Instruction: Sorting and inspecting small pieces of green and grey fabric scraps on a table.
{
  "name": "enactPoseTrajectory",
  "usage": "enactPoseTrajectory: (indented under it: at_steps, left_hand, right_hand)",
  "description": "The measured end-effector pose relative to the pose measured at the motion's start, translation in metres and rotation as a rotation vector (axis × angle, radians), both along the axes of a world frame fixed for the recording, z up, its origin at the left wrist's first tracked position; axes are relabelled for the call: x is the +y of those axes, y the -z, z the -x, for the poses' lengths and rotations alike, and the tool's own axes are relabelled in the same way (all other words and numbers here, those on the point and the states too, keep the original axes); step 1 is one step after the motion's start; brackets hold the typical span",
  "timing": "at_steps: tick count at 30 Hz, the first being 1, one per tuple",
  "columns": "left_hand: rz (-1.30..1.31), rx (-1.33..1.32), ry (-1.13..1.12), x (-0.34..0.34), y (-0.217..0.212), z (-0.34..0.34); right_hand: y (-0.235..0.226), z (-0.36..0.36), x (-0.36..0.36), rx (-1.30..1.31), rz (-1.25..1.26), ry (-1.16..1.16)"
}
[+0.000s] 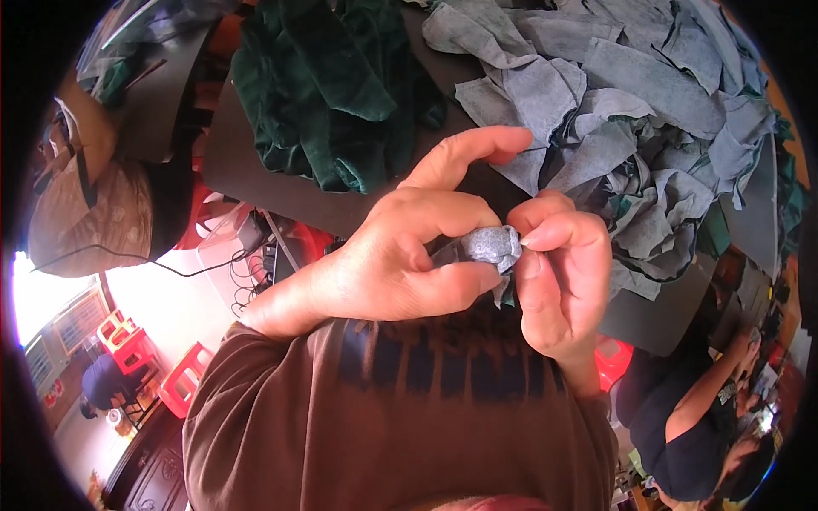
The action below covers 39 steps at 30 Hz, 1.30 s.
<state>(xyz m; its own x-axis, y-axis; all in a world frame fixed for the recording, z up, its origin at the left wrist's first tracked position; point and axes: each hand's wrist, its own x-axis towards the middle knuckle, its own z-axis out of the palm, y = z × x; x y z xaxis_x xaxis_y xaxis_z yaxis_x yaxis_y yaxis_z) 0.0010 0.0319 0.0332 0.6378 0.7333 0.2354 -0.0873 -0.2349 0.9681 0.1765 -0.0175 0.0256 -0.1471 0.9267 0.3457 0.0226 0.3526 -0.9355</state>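
Observation:
A small piece of grey fabric (492,247), bunched up with a folded edge, sits between my two hands in front of my chest. My left hand (400,247) pinches it between thumb and fingers, while the index finger stretches out above. At its right end, the thumb and fingertips of my right hand (567,264) close on the folded edge. A dark green tip of cloth hangs below the piece. Beyond my hands lie a pile of dark green velvety cloth (319,94) and, to its right, a large heap of grey cloth pieces (656,102) with green undersides.
Both piles rest on a dark table (247,162). Another person (94,204) is at the far left, and one in black (673,426) works at the lower right. Red stools (128,345) stand on the floor at left. A thin black cable (183,272) crosses the left side.

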Motion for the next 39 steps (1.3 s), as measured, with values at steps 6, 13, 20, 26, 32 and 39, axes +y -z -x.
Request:
enactPoseTrajectory:
  at_steps: [6,13,20,26,32,39]
  left_hand:
    - [0.036,-0.022,-0.167,-0.007,0.002,-0.008]
    - [-0.577,0.301,-0.539,-0.007,0.001,-0.022]
    - [-0.552,0.152,-0.575,-0.001,0.007,-0.029]
    - [-0.428,0.154,-0.355,0.001,0.005,-0.019]
    - [-0.161,0.005,-0.324,-0.006,0.004,-0.019]
    - [0.077,-0.001,0.071,-0.003,-0.004,0.008]
  right_hand:
    - [0.005,0.004,-0.001,0.065,-0.049,0.039]
    - [0.010,0.008,0.007,-0.195,-0.376,0.192]
    - [0.004,0.008,0.003,-0.179,-0.325,0.209]
    - [0.004,0.000,0.005,-0.233,-0.331,0.253]
    - [-0.001,-0.003,0.008,-0.254,-0.314,0.158]
    - [-0.003,-0.004,0.010,-0.233,-0.400,0.067]
